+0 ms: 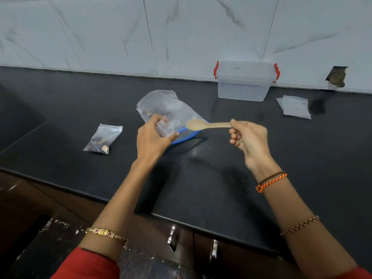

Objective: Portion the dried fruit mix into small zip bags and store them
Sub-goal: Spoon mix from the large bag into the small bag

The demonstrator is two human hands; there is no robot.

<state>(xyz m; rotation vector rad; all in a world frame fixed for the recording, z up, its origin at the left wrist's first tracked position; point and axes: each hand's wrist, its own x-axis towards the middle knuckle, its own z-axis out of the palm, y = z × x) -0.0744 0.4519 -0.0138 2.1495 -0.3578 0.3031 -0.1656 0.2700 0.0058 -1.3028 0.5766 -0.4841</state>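
The left hand (151, 137) pinches a small clear zip bag (166, 128) between thumb and curled fingers, holding it above the near edge of a blue bowl (188, 135) that stands on the black surface (211, 178). The right hand (249, 139) has its fingers curled round the handle of a pale wooden spoon (201, 124), thumb on top; the spoon lies nearly level, its bowl pointing left toward the mouth of the small bag and hanging over the blue bowl's rim. The spoon's bowl looks bare, though the blur makes it hard to be sure. Behind the blue bowl, and partly covering it, lies a big crumpled clear bag (161, 103) with a few dark and tan pieces of dried fruit (150, 113) showing through it. To the left, well apart from the hands, a filled zip bag (102, 138) lies flat on the surface with dark fruit gathered at its lower end. At the back, against the marbled white wall (100, 37), stands a clear plastic box (244, 81) with its lid on and red clasps at both ends. Just right of the box a small stack of flat unfilled bags (295, 106) lies on the surface. Both forearms wear bracelets, and red sleeves show at the lower edge. Below the surface's front edge are dark cabinet doors with metal handles (172, 237).
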